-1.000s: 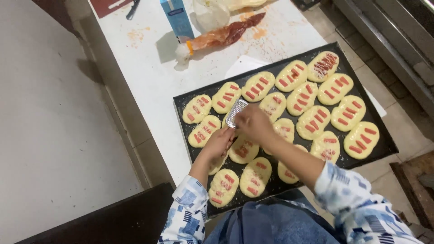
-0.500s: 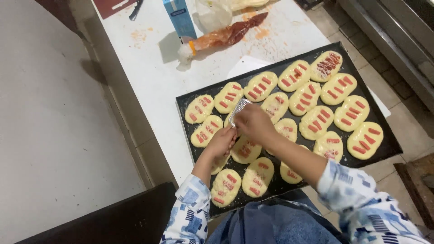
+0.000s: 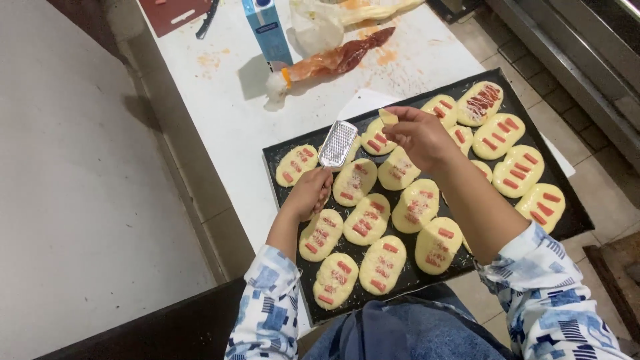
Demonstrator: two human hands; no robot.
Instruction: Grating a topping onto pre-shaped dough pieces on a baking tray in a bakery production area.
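Head view: L hand has its fingers wrapped tight round the handle of a small metal grater, blade tilted up over the back-left part of the black baking tray. Grater sits just above the dough pieces, near the tray's far-left edge. R hand is raised over tray middle, fingers pinched narrow on a small pale yellow chunk, prob. cheese, held just right of the grater, not touching it.

Tray lies on white desk, corner overhanging the near edge, full of oval dough pieces w/ red strips on top, in rows. Near-left ones show fine pale shreds; far-right piece has dark red sauce squiggle.

Behind tray on desk: piping bag w/ red sauce, lying flat, orange band near tip; blue carton upright just left of it; clear plastic bag at back; dark red board far-left corner. Orange smears on the desk. Both sleeves blue/white patterned, blue cloth at bottom edge.
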